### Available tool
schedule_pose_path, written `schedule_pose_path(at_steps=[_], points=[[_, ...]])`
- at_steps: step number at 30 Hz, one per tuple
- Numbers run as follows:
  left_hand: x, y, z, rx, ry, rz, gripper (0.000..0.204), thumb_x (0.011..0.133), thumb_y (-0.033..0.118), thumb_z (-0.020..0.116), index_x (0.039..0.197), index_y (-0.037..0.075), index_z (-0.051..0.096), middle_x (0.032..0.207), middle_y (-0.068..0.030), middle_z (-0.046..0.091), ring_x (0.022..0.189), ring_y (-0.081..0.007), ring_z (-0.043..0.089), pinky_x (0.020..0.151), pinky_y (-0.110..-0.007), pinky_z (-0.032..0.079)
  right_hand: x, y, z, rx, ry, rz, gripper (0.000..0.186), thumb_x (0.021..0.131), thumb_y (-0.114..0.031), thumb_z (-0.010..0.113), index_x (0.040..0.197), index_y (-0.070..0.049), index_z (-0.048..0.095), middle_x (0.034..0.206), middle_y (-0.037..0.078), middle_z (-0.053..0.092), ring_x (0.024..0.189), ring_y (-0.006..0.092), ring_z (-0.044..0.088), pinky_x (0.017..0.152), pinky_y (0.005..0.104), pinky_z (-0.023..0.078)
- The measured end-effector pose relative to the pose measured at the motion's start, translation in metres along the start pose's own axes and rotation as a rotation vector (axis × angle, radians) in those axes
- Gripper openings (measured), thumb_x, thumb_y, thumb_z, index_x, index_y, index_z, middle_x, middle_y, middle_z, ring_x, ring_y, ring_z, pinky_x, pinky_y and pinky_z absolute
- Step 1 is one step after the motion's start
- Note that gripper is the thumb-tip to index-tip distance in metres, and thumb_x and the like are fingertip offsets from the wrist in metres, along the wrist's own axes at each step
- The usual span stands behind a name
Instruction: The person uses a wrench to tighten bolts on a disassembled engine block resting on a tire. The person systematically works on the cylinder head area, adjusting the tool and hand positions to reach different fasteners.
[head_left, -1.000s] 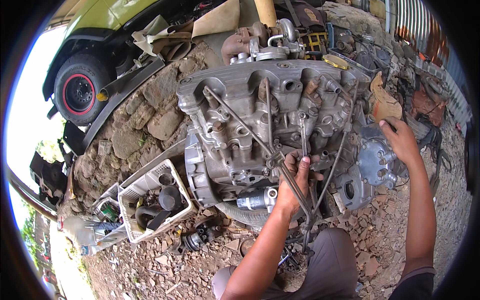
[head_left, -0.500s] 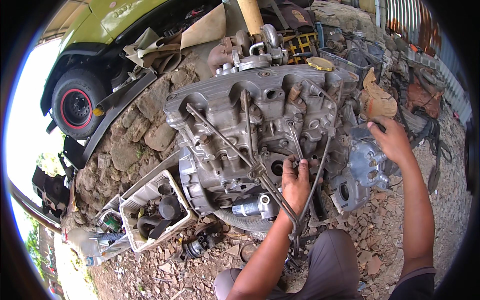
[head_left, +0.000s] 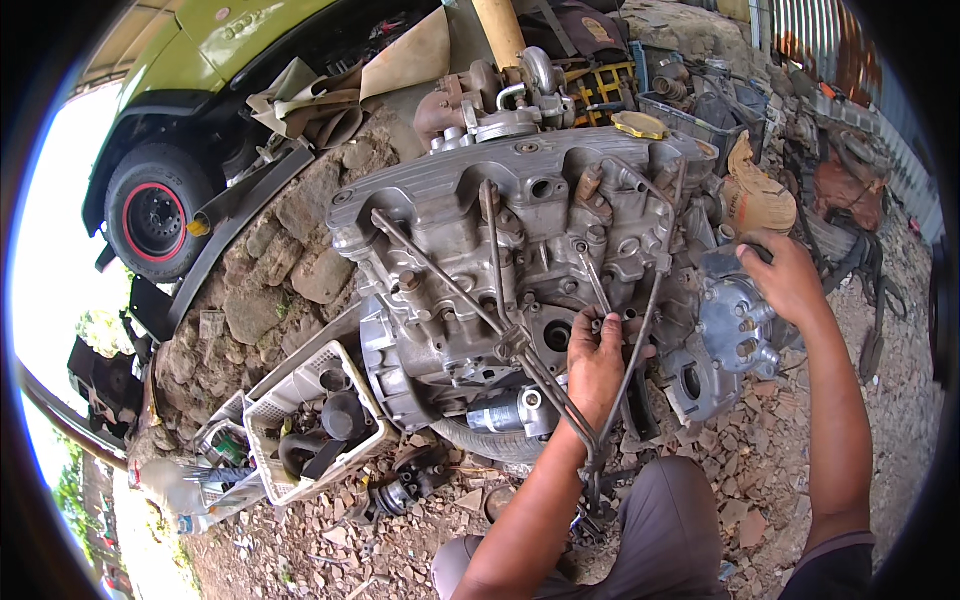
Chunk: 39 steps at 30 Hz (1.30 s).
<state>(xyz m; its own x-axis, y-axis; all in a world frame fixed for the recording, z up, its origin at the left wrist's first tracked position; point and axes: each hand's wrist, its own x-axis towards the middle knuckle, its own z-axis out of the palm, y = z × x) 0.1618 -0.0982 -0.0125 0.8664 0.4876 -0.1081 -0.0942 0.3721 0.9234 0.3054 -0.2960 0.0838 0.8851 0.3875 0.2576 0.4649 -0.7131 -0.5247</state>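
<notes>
A bare grey engine (head_left: 450,250) with ribbed top cover stands before me. Bent steel injector pipes (head_left: 440,268) run down its near side to a bundle. My left hand (head_left: 597,365) is closed with thumb and fingers round the lower end of a slim steel wrench (head_left: 593,275), whose ring end sits at a fitting on the engine's side. Around the right end of the engine, above the round blue-grey pump housing (head_left: 735,325), my right hand (head_left: 785,278) is curled over a dark edge. Its fingertips are partly hidden. A silver oil filter (head_left: 495,413) lies low at the engine's near side.
A white plastic crate (head_left: 370,445) with black hoses and parts stands left on rubble. Behind it rises a stone bank (head_left: 240,310) beside a green vehicle's wheel (head_left: 155,215). A turbocharger (head_left: 500,100) sits behind the engine. A dark crate (head_left: 705,110) of parts and a torn paper bag (head_left: 757,195) are right.
My left hand has shifted slightly up and right, its fingers turning at the wrench's lower end. My right hand has stayed in place.
</notes>
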Motion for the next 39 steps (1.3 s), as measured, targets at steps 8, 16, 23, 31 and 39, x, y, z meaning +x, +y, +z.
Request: schedule_pose_path(at_steps=[8,16,23,31,39], points=[[0.007,0.0,0.0,0.134,-0.145,-0.005,0.032,0.104,0.034,0.041,0.116,0.004,0.04,0.107,-0.0147,0.068,0.073,-0.0226,0.072,0.053,-0.024,0.051,-0.001,-0.004,0.0,-0.028,0.005,-0.002,0.04,0.086,-0.032,0.06,0.113,-0.002,0.066,0.106,0.024,0.066,0.104,0.0398,0.062,0.09,0.0421,0.047],[0.017,0.012,0.009,0.109,-0.197,-0.095,0.034,0.104,0.033,0.039,0.117,0.003,0.045,0.104,-0.0127,0.067,0.068,-0.0219,0.07,0.049,-0.024,0.049,0.002,-0.001,0.001,-0.04,0.003,-0.008,0.042,0.085,-0.031,0.06,0.114,-0.001,0.065,0.108,0.024,0.066,0.105,0.0399,0.061,0.091,0.0422,0.047],[0.015,0.012,0.008,0.031,-0.15,-0.097,0.03,0.104,0.026,0.04,0.114,-0.001,0.048,0.098,-0.0117,0.066,0.064,-0.0203,0.067,0.052,-0.027,0.055,0.002,-0.001,0.0,-0.008,-0.011,0.006,0.04,0.085,-0.029,0.061,0.113,-0.001,0.066,0.107,0.024,0.066,0.105,0.0397,0.062,0.091,0.0414,0.047],[0.019,0.009,-0.008,0.15,-0.162,-0.118,0.034,0.103,0.03,0.041,0.117,0.0,0.048,0.096,-0.0128,0.069,0.052,-0.017,0.063,0.042,-0.023,0.044,0.003,0.005,0.002,-0.041,-0.001,-0.037,0.041,0.085,-0.031,0.061,0.112,-0.002,0.066,0.107,0.024,0.066,0.104,0.0394,0.062,0.091,0.0418,0.047],[0.012,0.009,-0.034,0.383,-0.031,-0.029,0.032,0.101,0.029,0.049,0.109,-0.002,0.055,0.075,-0.0078,0.063,0.041,-0.0125,0.05,0.038,-0.026,0.041,0.002,0.003,-0.002,-0.065,-0.021,0.002,0.04,0.085,-0.032,0.06,0.113,-0.003,0.066,0.107,0.023,0.066,0.104,0.0398,0.062,0.09,0.0422,0.047]])
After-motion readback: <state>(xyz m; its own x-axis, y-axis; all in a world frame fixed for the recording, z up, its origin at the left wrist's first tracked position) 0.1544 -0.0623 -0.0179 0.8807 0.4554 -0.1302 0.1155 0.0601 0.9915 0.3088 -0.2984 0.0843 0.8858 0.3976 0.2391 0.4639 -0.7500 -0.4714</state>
